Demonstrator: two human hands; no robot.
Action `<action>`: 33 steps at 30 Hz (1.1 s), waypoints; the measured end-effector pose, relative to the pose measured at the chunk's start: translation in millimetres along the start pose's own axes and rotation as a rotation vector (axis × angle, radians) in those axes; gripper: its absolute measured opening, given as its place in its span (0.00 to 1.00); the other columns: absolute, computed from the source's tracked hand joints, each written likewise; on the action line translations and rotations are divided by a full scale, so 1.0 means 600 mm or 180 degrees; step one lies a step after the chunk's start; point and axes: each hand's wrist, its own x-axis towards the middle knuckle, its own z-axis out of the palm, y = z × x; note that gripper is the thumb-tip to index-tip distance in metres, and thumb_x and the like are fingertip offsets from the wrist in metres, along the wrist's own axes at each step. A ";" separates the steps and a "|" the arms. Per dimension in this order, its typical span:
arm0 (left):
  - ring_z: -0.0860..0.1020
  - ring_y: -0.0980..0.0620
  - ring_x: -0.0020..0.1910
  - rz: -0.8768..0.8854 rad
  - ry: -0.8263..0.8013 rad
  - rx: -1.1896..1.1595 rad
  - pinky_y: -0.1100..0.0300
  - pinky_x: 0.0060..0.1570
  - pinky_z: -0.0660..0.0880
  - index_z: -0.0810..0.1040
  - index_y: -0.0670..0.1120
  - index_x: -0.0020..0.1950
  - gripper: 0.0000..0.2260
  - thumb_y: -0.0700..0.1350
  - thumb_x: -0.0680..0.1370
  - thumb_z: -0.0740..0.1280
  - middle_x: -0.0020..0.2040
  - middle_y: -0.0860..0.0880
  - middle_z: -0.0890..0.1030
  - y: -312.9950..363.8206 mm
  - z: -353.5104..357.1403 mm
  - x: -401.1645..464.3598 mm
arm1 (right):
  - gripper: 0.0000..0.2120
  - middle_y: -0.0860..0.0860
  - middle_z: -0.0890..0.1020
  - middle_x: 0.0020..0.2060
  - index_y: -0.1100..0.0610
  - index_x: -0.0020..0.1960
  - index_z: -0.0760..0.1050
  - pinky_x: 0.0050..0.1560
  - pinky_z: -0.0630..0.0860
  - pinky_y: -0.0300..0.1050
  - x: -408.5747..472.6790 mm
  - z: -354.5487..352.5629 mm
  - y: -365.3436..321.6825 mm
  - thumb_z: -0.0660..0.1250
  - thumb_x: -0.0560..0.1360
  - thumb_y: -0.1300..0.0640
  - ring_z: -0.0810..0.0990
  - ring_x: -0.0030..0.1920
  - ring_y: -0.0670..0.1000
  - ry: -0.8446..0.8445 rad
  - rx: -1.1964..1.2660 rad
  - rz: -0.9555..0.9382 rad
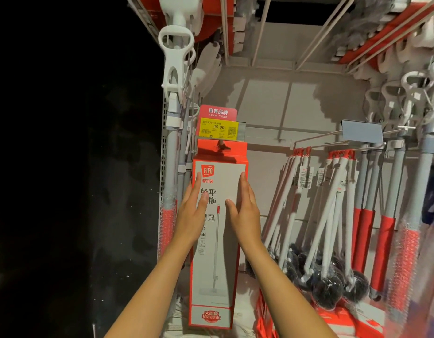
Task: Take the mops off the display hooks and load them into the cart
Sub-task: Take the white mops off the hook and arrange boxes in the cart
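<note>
A tall red-and-white boxed mop (217,240) hangs from a display hook (222,145) under a yellow price tag. My left hand (192,211) lies against the box's left edge with straight fingers and the thumb on its front. My right hand (244,208) lies flat on the front near the right edge, fingers straight and pointing up. Neither hand curls round the box. No cart is in view.
White-handled brushes with black round heads (328,286) hang on hooks to the right, beside grey-and-red mop poles (384,215). A white mop handle (174,69) hangs at the upper left. Red boxes (333,320) lie on the bottom shelf. The left side is dark.
</note>
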 end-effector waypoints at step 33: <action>0.62 0.37 0.77 -0.0520 0.0062 0.2376 0.35 0.70 0.67 0.61 0.54 0.80 0.35 0.71 0.78 0.51 0.78 0.40 0.66 0.089 -0.317 -0.446 | 0.33 0.45 0.57 0.80 0.40 0.79 0.57 0.78 0.55 0.52 -0.437 0.017 -0.269 0.50 0.77 0.29 0.52 0.80 0.46 -0.0860 -0.0065 0.0479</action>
